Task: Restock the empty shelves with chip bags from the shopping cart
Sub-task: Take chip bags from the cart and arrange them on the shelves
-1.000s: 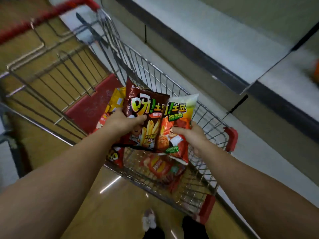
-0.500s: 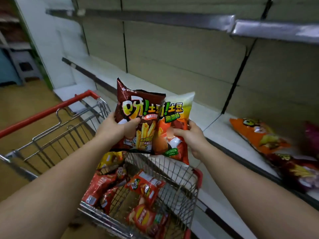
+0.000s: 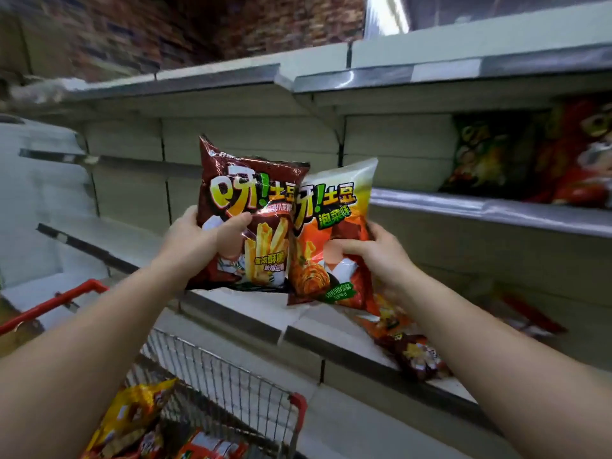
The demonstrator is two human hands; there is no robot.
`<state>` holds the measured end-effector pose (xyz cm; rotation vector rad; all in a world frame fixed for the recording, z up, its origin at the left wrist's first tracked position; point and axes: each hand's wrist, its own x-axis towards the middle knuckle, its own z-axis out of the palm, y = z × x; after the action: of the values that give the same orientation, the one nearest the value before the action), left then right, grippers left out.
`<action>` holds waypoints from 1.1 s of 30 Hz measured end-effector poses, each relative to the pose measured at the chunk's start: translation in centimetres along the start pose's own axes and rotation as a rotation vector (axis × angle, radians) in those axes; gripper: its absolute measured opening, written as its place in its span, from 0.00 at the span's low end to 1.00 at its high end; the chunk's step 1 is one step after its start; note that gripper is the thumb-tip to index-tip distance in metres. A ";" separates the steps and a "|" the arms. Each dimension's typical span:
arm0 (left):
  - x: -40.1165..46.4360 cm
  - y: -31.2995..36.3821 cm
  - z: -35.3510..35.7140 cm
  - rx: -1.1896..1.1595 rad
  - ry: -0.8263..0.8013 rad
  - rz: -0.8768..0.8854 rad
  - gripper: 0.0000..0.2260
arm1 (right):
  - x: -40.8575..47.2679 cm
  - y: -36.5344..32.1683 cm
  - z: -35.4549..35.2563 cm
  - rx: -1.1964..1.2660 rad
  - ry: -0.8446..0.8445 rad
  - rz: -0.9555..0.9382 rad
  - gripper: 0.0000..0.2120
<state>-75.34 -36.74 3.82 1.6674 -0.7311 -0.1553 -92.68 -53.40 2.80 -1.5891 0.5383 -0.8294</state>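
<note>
Store aisle, pale metal shelving ahead, mostly bare, picture blurred toward the edges. Brown bag [image 3: 246, 207] is in my left hand [image 3: 193, 241], upright, held in front of the shelves at mid height; thumb across its front, fingers [image 3: 187, 217] wrapped round its left edge, closed tight on it. Orange bag [image 3: 331, 233] is in my right hand [image 3: 374, 256], also upright, thumb on the front, rest of the hand behind the right edge, gripped firm. The two bags touch side by side, the brown one overlapping the orange one's left edge. Both hang above the lower shelf [image 3: 238, 313], not resting on it. On that same shelf to the right lie a few more bags [image 3: 414, 356], flat, partly hidden behind my right forearm. One level up, the middle shelf [image 3: 480, 207] on the right carries a green bag [image 3: 486, 154] and a red bag [image 3: 583, 160] standing against the back panel, both blurred. Top shelf [image 3: 430, 61] runs overhead. Cart [image 3: 231, 382] sits below my left arm, near the shelving base, red handle [image 3: 53, 303] at left, with yellow and red bags [image 3: 139, 415] inside.
</note>
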 end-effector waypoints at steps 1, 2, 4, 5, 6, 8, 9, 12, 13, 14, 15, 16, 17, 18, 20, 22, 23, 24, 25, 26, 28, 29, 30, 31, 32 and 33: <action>-0.2 1.2 0.5 -0.006 -0.007 0.021 0.26 | -0.4 -0.9 -1.0 0.024 0.023 -0.018 0.20; -0.6 2.5 0.9 -0.016 -0.011 0.045 0.24 | -0.8 -1.7 -1.9 0.057 0.035 -0.029 0.19; -1.0 4.6 1.9 -0.057 -0.031 0.069 0.23 | -1.6 -3.6 -3.7 0.116 0.046 -0.040 0.17; -1.2 5.6 2.5 -0.077 -0.054 0.072 0.24 | -2.0 -4.5 -4.6 0.136 0.051 -0.047 0.17; -1.4 6.6 3.0 -0.096 -0.071 0.079 0.25 | -2.4 -5.4 -5.5 0.146 0.060 -0.058 0.18; -1.8 8.3 4.1 -0.133 -0.100 0.085 0.26 | -2.8 -6.9 -7.2 0.151 0.100 -0.081 0.18; -1.8 9.1 4.7 -0.150 -0.123 0.077 0.26 | -2.9 -7.6 -8.1 0.157 0.131 -0.086 0.18; -1.8 10.8 6.3 -0.208 -0.209 0.050 0.24 | -2.9 -8.9 -10.1 0.189 0.185 -0.068 0.16; -1.6 11.2 6.8 -0.223 -0.244 0.041 0.24 | -2.8 -9.3 -10.8 0.197 0.198 -0.062 0.13; -1.2 11.6 7.3 -0.235 -0.278 0.032 0.24 | -2.6 -9.8 -11.4 0.208 0.207 -0.051 0.10; -0.8 11.9 7.8 -0.237 -0.316 0.024 0.24 | -2.4 -10.1 -12.1 0.225 0.217 -0.037 0.07; -0.3 12.3 8.4 -0.238 -0.345 0.019 0.24 | -2.0 -10.3 -12.7 0.240 0.227 -0.023 0.05; 0.2 12.7 8.9 -0.235 -0.370 0.012 0.24 | -1.6 -10.5 -13.4 0.242 0.245 -0.015 0.06; 0.7 13.0 9.5 -0.232 -0.392 0.002 0.25 | -1.0 -10.6 -14.0 0.229 0.268 -0.013 0.07; 1.8 13.6 10.8 -0.220 -0.442 -0.020 0.27 | 0.0 -10.6 -15.0 0.195 0.324 -0.016 0.07; 2.9 14.1 12.1 -0.217 -0.513 -0.033 0.29 | 1.2 -10.6 -15.9 0.194 0.365 -0.021 0.07; 3.5 14.4 12.7 -0.219 -0.552 -0.038 0.29 | 1.8 -10.6 -16.4 0.204 0.386 -0.029 0.08; 4.1 14.6 13.4 -0.220 -0.589 -0.044 0.29 | 2.5 -10.6 -16.9 0.214 0.408 -0.039 0.10; 4.8 14.8 13.9 -0.219 -0.621 -0.048 0.30 | 3.1 -10.6 -17.3 0.224 0.424 -0.049 0.12; 5.5 15.0 14.5 -0.220 -0.649 -0.047 0.30 | 3.7 -10.7 -17.7 0.228 0.436 -0.057 0.13; 6.7 15.2 15.6 -0.231 -0.689 -0.055 0.29 | 4.8 -10.7 -18.5 0.222 0.463 -0.060 0.14; 7.3 15.3 16.2 -0.235 -0.703 -0.066 0.29 | 5.3 -10.6 -18.9 0.213 0.476 -0.054 0.16; 7.7 15.4 16.7 -0.240 -0.714 -0.078 0.28 | 5.8 -10.5 -19.3 0.204 0.492 -0.049 0.16; 8.1 15.4 17.3 -0.249 -0.734 -0.086 0.27 | 6.4 -10.4 -19.6 0.196 0.509 -0.045 0.16; 8.5 15.4 17.8 -0.261 -0.756 -0.089 0.27 | 7.1 -10.3 -20.0 0.186 0.533 -0.044 0.14; 8.9 15.3 18.2 -0.268 -0.777 -0.086 0.28 | 7.7 -10.2 -20.4 0.178 0.544 -0.043 0.13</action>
<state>-82.84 -57.69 16.08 1.3596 -1.1494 -0.9578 -104.41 -70.27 15.28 -1.2093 0.7909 -1.3170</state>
